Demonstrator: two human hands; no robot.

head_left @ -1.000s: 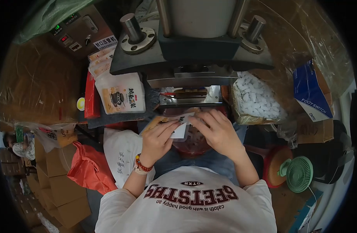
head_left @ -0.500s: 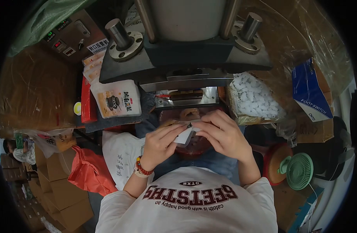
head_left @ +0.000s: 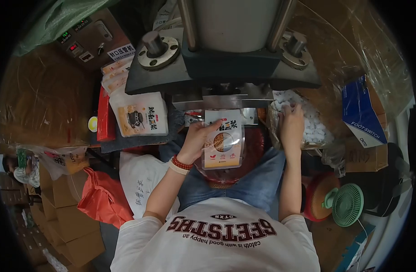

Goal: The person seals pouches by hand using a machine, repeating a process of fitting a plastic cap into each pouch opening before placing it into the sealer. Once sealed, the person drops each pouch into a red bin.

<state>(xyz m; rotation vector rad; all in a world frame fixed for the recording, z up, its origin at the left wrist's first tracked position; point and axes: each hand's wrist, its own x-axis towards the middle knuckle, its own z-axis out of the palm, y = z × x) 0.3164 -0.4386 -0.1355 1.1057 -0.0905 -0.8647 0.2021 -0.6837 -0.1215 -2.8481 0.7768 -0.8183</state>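
Note:
My left hand [head_left: 199, 141] is closed on a printed plastic pouch [head_left: 225, 156], thumb on its front face. The pouch has black lettering, a round picture of beans and an orange lower edge; it hangs flat before the metal press. Over at the right, my right hand [head_left: 292, 123] reaches into a pile of small white plastic pieces [head_left: 310, 119] in a plastic-lined box. Its fingers are curled down among them, and the fingertips are hidden. Behind the pouch's upper end lies the metal bed [head_left: 249, 115] of the press [head_left: 230, 63].
A stack of similar pouches [head_left: 142, 115] lies on a dark cloth [head_left: 119, 144] at left, beside a red box [head_left: 104, 115]. A control box [head_left: 88, 41] stands behind. At right are a blue foot-switch box [head_left: 362, 113] and a green fan [head_left: 348, 204].
Both hands were together at the pouch's end; now they are apart. My left hand holds the pouch upright and unfolded to view. My right hand has moved right into the white pieces.

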